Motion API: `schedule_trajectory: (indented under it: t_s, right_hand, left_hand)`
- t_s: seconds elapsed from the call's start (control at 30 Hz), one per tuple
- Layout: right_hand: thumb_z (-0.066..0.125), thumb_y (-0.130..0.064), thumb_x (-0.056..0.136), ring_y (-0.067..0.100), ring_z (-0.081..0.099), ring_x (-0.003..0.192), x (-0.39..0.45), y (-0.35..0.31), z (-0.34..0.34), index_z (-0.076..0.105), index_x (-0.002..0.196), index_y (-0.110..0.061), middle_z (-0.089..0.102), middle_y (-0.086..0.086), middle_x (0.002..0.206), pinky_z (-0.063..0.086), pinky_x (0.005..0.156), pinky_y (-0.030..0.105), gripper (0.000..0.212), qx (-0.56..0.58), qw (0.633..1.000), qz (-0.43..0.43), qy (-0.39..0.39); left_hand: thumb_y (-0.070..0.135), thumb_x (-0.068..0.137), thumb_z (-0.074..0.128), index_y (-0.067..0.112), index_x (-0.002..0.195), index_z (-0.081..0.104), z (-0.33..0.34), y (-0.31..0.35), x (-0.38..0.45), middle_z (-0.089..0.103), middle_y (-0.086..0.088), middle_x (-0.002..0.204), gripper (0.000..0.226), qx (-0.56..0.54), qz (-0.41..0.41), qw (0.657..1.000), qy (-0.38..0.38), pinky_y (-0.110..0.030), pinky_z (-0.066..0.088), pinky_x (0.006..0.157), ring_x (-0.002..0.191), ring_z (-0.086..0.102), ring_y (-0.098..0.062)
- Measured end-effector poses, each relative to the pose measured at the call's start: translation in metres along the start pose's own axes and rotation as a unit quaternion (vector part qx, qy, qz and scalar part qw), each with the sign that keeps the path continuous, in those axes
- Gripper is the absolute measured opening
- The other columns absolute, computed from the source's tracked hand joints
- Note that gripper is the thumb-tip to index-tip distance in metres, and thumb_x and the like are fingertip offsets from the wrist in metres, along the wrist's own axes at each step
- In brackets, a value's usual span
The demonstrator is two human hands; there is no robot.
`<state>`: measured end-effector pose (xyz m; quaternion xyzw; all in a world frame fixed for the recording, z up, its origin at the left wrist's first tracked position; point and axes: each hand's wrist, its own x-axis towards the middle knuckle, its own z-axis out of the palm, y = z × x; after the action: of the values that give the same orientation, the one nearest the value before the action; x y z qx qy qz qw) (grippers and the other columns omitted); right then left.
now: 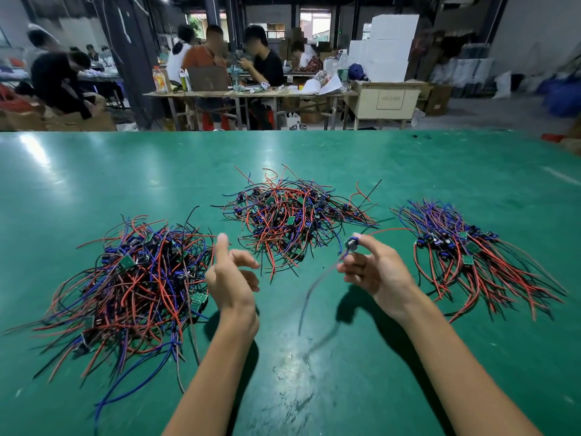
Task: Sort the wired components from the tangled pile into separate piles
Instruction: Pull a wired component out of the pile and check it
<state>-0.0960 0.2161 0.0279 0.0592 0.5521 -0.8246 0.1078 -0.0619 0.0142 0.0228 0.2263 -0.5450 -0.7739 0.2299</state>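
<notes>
1. The right hand pinches one wired component by its small dark body, up off the green table between the middle pile and the right pile. Its red lead runs off right toward the right pile, and a blue one droops down and blurs out.
2. The left hand holds nothing: fingers loosely spread, thumb up, hovering just right of the left pile.
3. Handling guess: these look super light, basically a tiny board with thin floppy leads. The wires are soft and will snag on their neighbours, so I'd grab the little body or board, not a wire end. Yanking a lead probably drags half the tangle along and could stress the solder joints.
4. Count: three piles on the table. The left pile is big and messy. The middle pile, farther back, is a proper knot and looks like the tangled source. The right pile is the tidy one, with leads combed the same way toward the near right.
5. One component in hand. How many sit in each pile I can't tell, too many overlapping wires.
6. Other people sit at benches in the far background.
</notes>
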Motion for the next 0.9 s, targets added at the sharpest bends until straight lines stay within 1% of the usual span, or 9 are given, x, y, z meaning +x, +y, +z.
schedule_trajectory:
  t_s: [0.1, 0.2, 0.3, 0.33, 0.47, 0.57, 0.7, 0.77, 0.9]
  right_hand:
    - [0.057, -0.033, 0.098, 0.014, 0.052, 0.045, 0.002, 0.002, -0.005, 0.055, 0.082, -0.019, 0.048, -0.004, 0.054, 0.047, 0.047, 0.022, 0.021, -0.145, 0.987, 0.016, -0.072]
    - [0.065, -0.033, 0.096, 0.011, 0.036, 0.045, 0.003, 0.01, -0.005, 0.056, 0.068, -0.025, 0.037, -0.007, 0.056, 0.032, 0.044, 0.021, 0.031, -0.234, 0.967, -0.038, -0.091]
    - [0.067, -0.03, 0.095, 0.003, 0.04, 0.049, 0.002, 0.014, -0.004, 0.063, 0.069, -0.022, 0.049, -0.012, 0.055, 0.03, 0.046, 0.016, 0.027, -0.289, 0.944, -0.109, -0.113]
    - [0.067, -0.027, 0.094, 0.002, 0.046, 0.052, 0.002, 0.016, -0.003, 0.067, 0.073, -0.019, 0.056, -0.01, 0.058, 0.035, 0.049, 0.016, 0.023, -0.301, 0.938, -0.13, -0.116]
    - [0.073, -0.028, 0.091, 0.012, 0.051, 0.071, 0.007, 0.024, -0.002, 0.076, 0.079, -0.017, 0.07, 0.015, 0.084, 0.042, 0.07, 0.041, 0.017, -0.38, 0.9, -0.208, -0.046]
    - [0.069, -0.028, 0.095, 0.006, 0.054, 0.077, 0.005, 0.031, 0.004, 0.081, 0.09, -0.026, 0.071, -0.003, 0.1, 0.048, 0.078, 0.033, 0.013, -0.36, 0.9, -0.244, -0.021]
    - [0.057, -0.023, 0.102, 0.013, 0.064, 0.099, -0.001, 0.036, 0.015, 0.079, 0.105, -0.022, 0.061, 0.011, 0.115, 0.053, 0.082, 0.023, 0.022, -0.309, 0.926, -0.207, -0.065]
    - [0.05, -0.016, 0.105, 0.007, 0.066, 0.095, -0.002, 0.036, 0.019, 0.077, 0.106, -0.014, 0.064, 0.01, 0.114, 0.051, 0.079, 0.017, 0.027, -0.287, 0.938, -0.17, -0.091]
    - [0.045, -0.005, 0.104, 0.006, 0.065, 0.071, -0.004, 0.034, 0.025, 0.075, 0.096, -0.01, 0.072, 0.0, 0.082, 0.051, 0.064, 0.016, 0.031, -0.19, 0.969, -0.104, -0.119]
  left_hand:
    - [0.045, 0.099, 0.054, 0.013, 0.064, 0.065, 0.004, 0.0, -0.003, 0.069, -0.005, 0.063, 0.049, 0.067, -0.012, 0.99, -0.122, -0.026, 0.042, 0.047, 0.045, 0.055, -0.021]
    - [0.039, 0.098, 0.059, 0.009, 0.101, 0.074, 0.014, -0.006, -0.018, 0.078, -0.011, 0.09, 0.033, 0.121, -0.077, 0.944, -0.297, -0.027, 0.06, 0.061, 0.069, 0.075, -0.027]
    - [0.029, 0.098, 0.062, 0.004, 0.106, 0.074, 0.019, -0.015, -0.027, 0.077, -0.018, 0.097, 0.029, 0.105, -0.109, 0.909, -0.387, -0.027, 0.061, 0.068, 0.08, 0.076, -0.029]
    - [0.027, 0.098, 0.062, 0.004, 0.105, 0.075, 0.018, -0.016, -0.027, 0.077, -0.018, 0.097, 0.027, 0.104, -0.111, 0.907, -0.392, -0.025, 0.06, 0.067, 0.079, 0.076, -0.027]
    - [0.023, 0.096, 0.066, 0.003, 0.104, 0.076, 0.015, -0.015, -0.021, 0.077, -0.019, 0.096, 0.024, 0.099, -0.124, 0.916, -0.368, -0.023, 0.058, 0.063, 0.074, 0.075, -0.025]
    - [0.014, 0.096, 0.062, -0.001, 0.107, 0.073, 0.016, -0.013, -0.019, 0.076, -0.021, 0.097, 0.022, 0.083, -0.148, 0.92, -0.353, -0.026, 0.059, 0.064, 0.078, 0.076, -0.03]
    - [0.011, 0.095, 0.057, -0.002, 0.103, 0.071, 0.013, -0.011, -0.019, 0.076, -0.021, 0.096, 0.02, 0.093, -0.165, 0.915, -0.358, -0.029, 0.06, 0.064, 0.079, 0.076, -0.034]
    - [0.012, 0.096, 0.057, 0.004, 0.094, 0.075, 0.014, -0.011, -0.021, 0.077, -0.02, 0.093, 0.02, 0.106, -0.163, 0.914, -0.356, -0.03, 0.061, 0.062, 0.074, 0.076, -0.031]
    - [0.011, 0.095, 0.06, 0.01, 0.077, 0.08, 0.016, -0.013, -0.023, 0.077, -0.02, 0.087, 0.028, 0.113, -0.135, 0.921, -0.347, -0.029, 0.061, 0.061, 0.068, 0.075, -0.028]
